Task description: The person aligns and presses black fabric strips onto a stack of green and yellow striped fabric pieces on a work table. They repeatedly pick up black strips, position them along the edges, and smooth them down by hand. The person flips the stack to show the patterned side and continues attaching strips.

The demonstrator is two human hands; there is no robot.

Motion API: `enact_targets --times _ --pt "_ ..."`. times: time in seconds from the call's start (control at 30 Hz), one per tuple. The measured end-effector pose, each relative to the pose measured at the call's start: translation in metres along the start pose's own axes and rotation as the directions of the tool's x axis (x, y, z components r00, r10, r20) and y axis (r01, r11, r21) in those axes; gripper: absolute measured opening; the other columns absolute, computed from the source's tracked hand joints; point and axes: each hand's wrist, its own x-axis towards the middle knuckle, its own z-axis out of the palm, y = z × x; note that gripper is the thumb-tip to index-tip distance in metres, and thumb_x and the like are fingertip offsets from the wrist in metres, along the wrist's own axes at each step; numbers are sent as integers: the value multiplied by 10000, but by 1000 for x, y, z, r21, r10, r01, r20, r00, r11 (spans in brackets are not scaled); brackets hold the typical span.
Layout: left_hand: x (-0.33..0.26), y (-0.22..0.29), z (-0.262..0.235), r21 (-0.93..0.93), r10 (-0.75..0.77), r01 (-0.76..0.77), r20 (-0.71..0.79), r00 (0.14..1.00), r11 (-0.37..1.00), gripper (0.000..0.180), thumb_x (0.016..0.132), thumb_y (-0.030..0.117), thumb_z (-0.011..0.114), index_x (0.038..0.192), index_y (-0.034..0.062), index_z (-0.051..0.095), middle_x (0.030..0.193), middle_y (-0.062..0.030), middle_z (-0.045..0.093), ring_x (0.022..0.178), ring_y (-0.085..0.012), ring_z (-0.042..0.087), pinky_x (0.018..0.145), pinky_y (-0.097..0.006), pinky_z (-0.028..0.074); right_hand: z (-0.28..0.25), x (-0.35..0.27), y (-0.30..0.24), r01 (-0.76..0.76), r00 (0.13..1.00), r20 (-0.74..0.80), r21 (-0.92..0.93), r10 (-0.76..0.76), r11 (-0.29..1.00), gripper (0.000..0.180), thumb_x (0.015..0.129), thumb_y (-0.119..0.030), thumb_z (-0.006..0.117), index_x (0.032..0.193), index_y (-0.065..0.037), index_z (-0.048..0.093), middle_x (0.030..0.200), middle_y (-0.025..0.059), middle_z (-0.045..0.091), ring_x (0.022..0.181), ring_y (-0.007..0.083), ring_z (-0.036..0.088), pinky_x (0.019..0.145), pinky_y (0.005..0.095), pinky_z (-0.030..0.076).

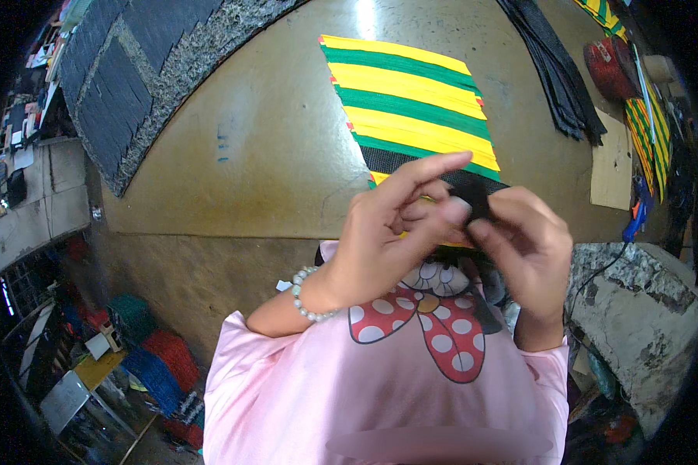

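Note:
A stack of yellow and green strips [411, 85] lies on the table with red bits along its side edges. A black woven band [384, 160] crosses the stack at its near end. My left hand [399, 232], with a beaded bracelet at the wrist, is over that end. Its index finger and thumb are stretched apart, and its other fingers are curled. My right hand [531, 244] is beside it, thumb and fingertips pinched at a dark, blurred piece of black material [473, 194]. Whether this piece joins the band is hidden by my hands.
Dark slatted pieces [112, 101] lie on a rough board at the far left. Black strips [554, 70] are at the far right. Near the right edge are a dark red roll [611, 70], a tan board [611, 167] and a blue-handled tool [637, 213].

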Motion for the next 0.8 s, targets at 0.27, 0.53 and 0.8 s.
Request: enact_targets --times 0.27,0.53,0.8 --pt "-7 -36 -42 832 165 -425 392 905 356 403 876 169 673 1270 119 602 1396 -128 522 1310 -354 482 1068 -508 393 -77 -15 -7 -402 897 -183 47 403 915 203 934 -96 655 1079 46 643 765 78 683 441 38 493 395 167 361" --pt "-26 -51 -52 722 309 -551 458 834 418 366 823 175 722 1168 79 651 1260 -112 606 1202 -319 567 982 -443 476 -58 18 -26 -511 859 26 -28 512 859 194 898 -96 694 1014 57 665 700 76 677 366 27 448 328 176 309" --pt "-14 -34 -86 920 435 -216 56 899 328 324 790 150 744 1107 102 701 1198 -116 616 1201 -348 546 1027 -478 405 -36 43 -7 -493 869 92 105 485 864 203 923 -154 695 994 33 663 682 42 648 350 10 426 306 165 281"
